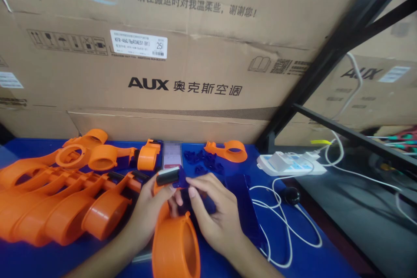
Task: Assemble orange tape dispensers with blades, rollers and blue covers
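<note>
My left hand is closed round the upper end of an orange tape dispenser, whose wide ring hangs below toward me. A black roller with a white toothed strip behind it lies across that end. At the roller's right end sits a small dark blue plastic part. My right hand pinches this part between thumb and fingers, against the dispenser. Some fingertips of my left hand show behind the dispenser; the rest are hidden.
Several orange dispensers lie in a row at left, with others behind. More blue parts lie beyond my hands near another dispenser. A power strip and white cables are at right. Large cartons stand behind the table.
</note>
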{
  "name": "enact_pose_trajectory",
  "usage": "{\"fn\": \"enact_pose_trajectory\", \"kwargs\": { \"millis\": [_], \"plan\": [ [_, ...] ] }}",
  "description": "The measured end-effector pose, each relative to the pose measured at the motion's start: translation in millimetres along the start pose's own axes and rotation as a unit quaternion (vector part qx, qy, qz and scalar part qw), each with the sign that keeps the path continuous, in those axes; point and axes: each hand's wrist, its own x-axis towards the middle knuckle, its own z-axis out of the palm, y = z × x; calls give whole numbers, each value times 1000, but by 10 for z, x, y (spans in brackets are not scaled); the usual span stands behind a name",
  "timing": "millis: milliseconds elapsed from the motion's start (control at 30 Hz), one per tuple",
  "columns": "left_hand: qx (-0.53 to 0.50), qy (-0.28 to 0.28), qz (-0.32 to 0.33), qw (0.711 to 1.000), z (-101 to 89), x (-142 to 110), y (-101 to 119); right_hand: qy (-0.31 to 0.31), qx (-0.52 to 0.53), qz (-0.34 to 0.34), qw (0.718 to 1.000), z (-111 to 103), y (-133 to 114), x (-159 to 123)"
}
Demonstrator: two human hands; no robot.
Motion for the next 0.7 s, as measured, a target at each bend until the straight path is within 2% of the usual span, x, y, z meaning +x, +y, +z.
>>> {"fn": "enact_pose_trajectory", "kwargs": {
  "millis": [67,133,267,333,400,500,600,700],
  "plan": [
    [8,-25,-12,1000,-13,-9,10,6,32,73,997,-17,-9,10],
    [9,-56,-38,998,-22,-32,27,-13,93,141,986,-35,-13,30],
    [-3,-91,-78,993,-35,-91,45,-150,243,223,932,-68,-15,78],
    [-5,-93,-89,992,-41,-106,42,-182,280,242,911,-71,-14,90],
    [-2,-95,-100,991,-44,-104,40,-177,304,251,902,-56,-6,92],
    [-2,-92,-113,989,-34,-77,44,-130,334,256,898,-14,17,89],
    [-8,-105,-93,990,-23,-41,44,-78,314,253,912,24,44,91],
    [19,-116,-66,991,-25,-13,28,-74,297,258,916,64,55,81]
  ]
}}
